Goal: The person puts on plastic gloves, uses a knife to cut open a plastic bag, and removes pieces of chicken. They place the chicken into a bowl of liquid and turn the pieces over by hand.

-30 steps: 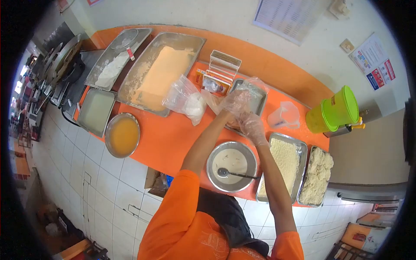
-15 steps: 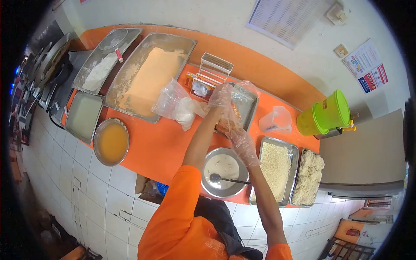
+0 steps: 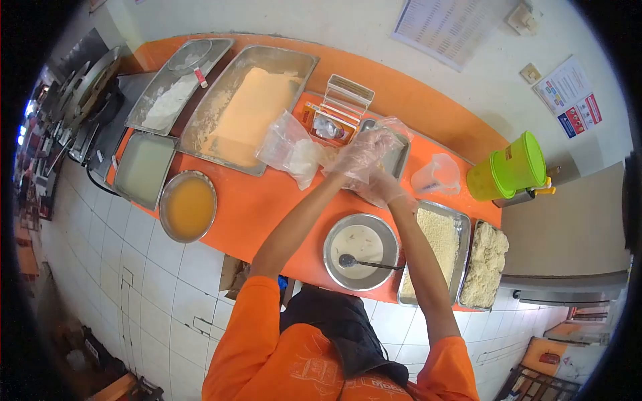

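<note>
Over a metal tray point(image 3: 399, 160) at the back of the orange table, my two hands meet, both in clear plastic gloves. My left hand point(image 3: 364, 155) is uppermost, its fingers curled in beside loose clear plastic point(image 3: 396, 125); what they hold, if anything, I cannot make out. Just below it, my right hand point(image 3: 382, 186) reaches in from the right, its fingers mostly hidden behind the left. A plastic bag of white powder point(image 3: 294, 150) lies left of my hands. Nearer me stands a steel bowl of milky liquid point(image 3: 356, 242) with a black-handled ladle point(image 3: 348, 260) in it.
To the left are a tray of orange powder point(image 3: 251, 110), a tray of white flour point(image 3: 170, 100), a tray of pale liquid point(image 3: 140, 170) and an orange-liquid bowl point(image 3: 188, 207). At right sit a crumb tray point(image 3: 435, 244), a lumpy dough-like tray point(image 3: 483, 264), a clear jug point(image 3: 436, 175) and green tubs point(image 3: 511, 167).
My left hand has moved right and down over my right hand, covering the orange-brown food that showed between them. The whole view has shifted slightly.
</note>
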Available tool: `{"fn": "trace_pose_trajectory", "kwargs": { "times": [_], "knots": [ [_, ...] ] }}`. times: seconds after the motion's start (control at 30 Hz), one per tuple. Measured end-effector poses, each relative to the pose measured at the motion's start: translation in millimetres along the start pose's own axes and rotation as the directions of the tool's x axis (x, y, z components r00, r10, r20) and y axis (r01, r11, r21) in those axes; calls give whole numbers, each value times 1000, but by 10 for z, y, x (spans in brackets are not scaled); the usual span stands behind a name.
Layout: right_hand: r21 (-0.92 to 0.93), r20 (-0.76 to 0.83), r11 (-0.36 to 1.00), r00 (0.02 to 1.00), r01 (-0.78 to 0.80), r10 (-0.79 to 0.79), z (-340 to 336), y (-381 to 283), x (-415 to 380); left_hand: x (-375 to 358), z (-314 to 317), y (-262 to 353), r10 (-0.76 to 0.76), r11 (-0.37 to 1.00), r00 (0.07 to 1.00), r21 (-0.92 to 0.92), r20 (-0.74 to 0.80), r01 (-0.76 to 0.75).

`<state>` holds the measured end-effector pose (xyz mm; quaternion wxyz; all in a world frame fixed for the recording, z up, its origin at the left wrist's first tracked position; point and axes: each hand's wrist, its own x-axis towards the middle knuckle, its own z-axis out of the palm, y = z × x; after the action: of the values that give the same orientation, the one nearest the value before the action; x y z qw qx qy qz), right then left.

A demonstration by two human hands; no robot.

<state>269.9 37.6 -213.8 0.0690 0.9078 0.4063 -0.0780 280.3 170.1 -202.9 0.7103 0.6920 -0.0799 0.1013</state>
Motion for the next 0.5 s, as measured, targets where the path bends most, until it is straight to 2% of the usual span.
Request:
{"fn": "trace_pose_trajectory", "kwargs": {
  "times": [0.07, 0.1, 0.17, 0.2, 0.27, 0.3, 0.37, 0.4, 0.43, 0.5],
  "knots": [
    [228, -54, 965, 987, -133, 149, -48, -170, -88, -36, -10, 49, -11, 993, 1000, 113, -21, 14],
    [201, -75, 963, 977, -179, 197, 4, -216, -105, -55, -6, 37, -18, 986, 999, 168, -30, 23],
    [140, -102, 974, 976, -179, 194, 130, -202, -74, -83, -6, -8, -47, 989, 997, 139, -56, 55],
    [108, -105, 985, 984, -133, 145, 246, -148, -8, -83, -15, -53, -59, 989, 996, 129, -66, 67],
    [457, -204, 889, 975, 16, 88, 763, 47, 199, -85, -61, -173, -138, 987, 989, -94, -48, 133],
    [752, -293, 640, 950, 156, 113, 1262, 200, 359, -98, -96, -140, -174, 965, 984, -203, -31, 164],
    [803, -408, 519, 905, 292, 122, 1184, 203, 333, -167, -174, 8, -96, 994, 994, 55, -57, 99],
    [652, -433, 714, 898, 256, 74, 653, 26, 54, -207, -178, 57, -64, 981, 996, 178, -66, 74],
    [461, -443, 863, 896, 207, 22, 334, -86, -114, -211, -170, 65, -87, 980, 993, 172, -81, 100],
    [817, -77, 571, 966, -81, 247, 411, -38, -38, -244, -148, 117, -143, 974, 984, 160, -107, 159]
  ]
}}
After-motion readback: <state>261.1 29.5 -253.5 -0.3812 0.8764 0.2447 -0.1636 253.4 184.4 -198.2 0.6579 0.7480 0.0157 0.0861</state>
